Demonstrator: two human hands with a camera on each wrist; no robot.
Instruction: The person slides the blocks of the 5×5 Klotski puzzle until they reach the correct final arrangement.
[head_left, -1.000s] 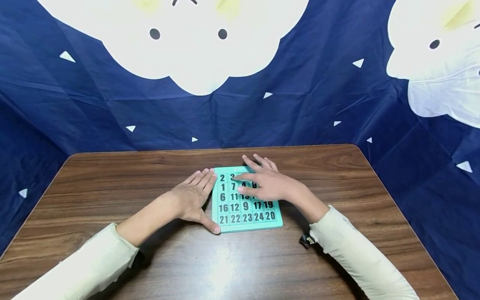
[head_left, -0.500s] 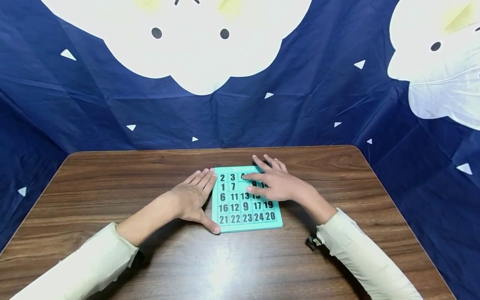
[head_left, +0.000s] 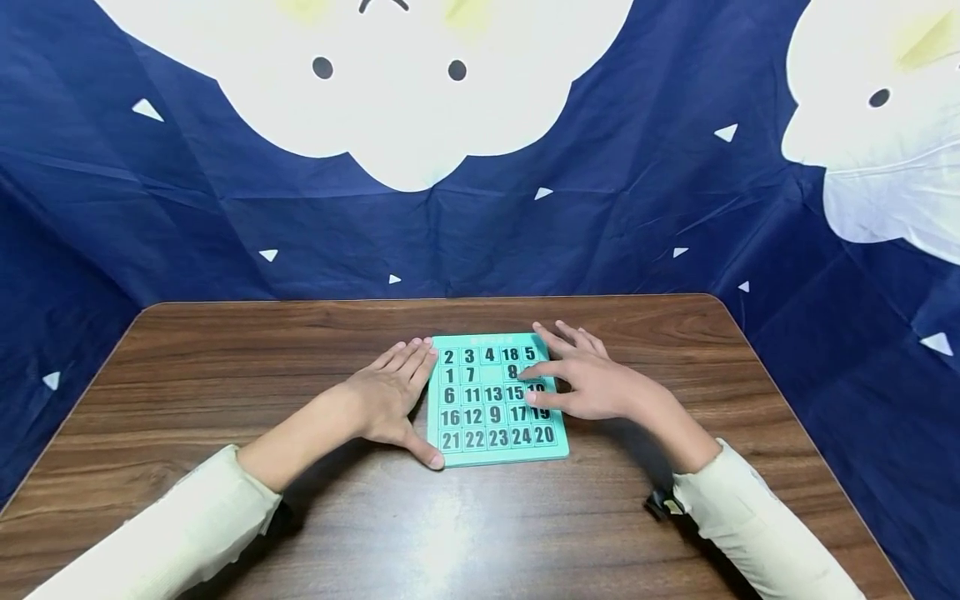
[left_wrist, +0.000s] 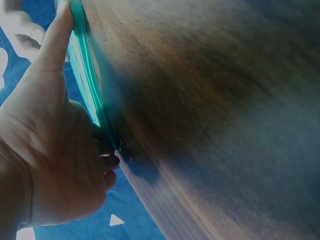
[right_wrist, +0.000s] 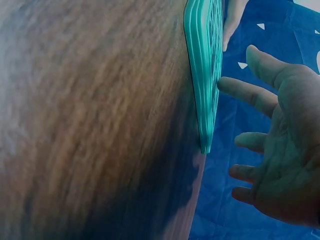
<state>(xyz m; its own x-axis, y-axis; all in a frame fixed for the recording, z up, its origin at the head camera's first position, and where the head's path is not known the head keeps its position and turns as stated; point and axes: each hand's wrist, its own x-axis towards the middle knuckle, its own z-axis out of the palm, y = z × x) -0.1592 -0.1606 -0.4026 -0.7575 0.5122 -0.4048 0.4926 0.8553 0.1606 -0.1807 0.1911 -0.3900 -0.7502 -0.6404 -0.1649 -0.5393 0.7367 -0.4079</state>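
Observation:
A teal number sliding puzzle [head_left: 498, 458] lies flat on the table. Its tiles carry black numbers, and one slot stands bare in the second row, between the 7 and the 8. Along its left side rests my left hand [head_left: 386, 402], fingers straight at the upper left edge and thumb at the lower left corner. My right hand [head_left: 600, 385] is spread over the right side, index fingertip at the 8 tile [head_left: 513, 372]. That finger meets the puzzle face [right_wrist: 216, 65] in the right wrist view; the other fingers stay off it. Part of the right column is hidden.
The brown wood-grain table [head_left: 225, 367] reaches back to a dark blue cloth backdrop [head_left: 480, 242] with white cloud shapes. A small black device [head_left: 663, 504] sits at the right sleeve cuff.
My right hand has moved to the right across the puzzle. The 4 tile has slid up into the top row, leaving a bare slot below it. My left hand has stayed in place.

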